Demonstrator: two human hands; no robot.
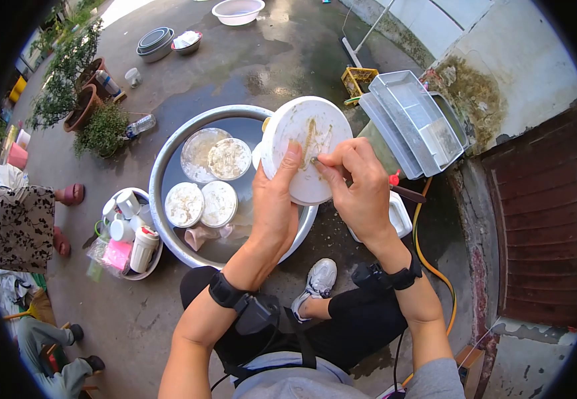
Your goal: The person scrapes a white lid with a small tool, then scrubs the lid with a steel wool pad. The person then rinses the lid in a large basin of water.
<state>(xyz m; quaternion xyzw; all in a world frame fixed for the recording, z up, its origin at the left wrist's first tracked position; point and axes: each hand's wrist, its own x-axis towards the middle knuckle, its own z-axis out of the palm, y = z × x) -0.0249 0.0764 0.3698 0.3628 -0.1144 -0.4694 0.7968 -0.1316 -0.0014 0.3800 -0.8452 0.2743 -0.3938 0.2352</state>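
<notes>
My left hand (pixel 278 189) grips a round white lid (pixel 308 120) by its left edge, thumb on the face. Brown residue is smeared over the lid's middle. Against that residue, my right hand (pixel 362 183) pinches with thumb and fingertips; a small dark thing shows at the tips, too small to name. Below the lid stands a wide metal basin (pixel 162 213) of water. In it float several dirty round lids (pixel 219 204), and a pale cloth-like piece (pixel 198 237) lies near its lower rim.
A bowl of cups (pixel 143 249) stands left of the basin. Stacked clear plastic bins (pixel 408 120), a white tray (pixel 400 216) and a yellow hose (pixel 435 269) are on the right. Potted plants (pixel 102 130) stand upper left. Two other people's legs (pixel 62 346) show at the left.
</notes>
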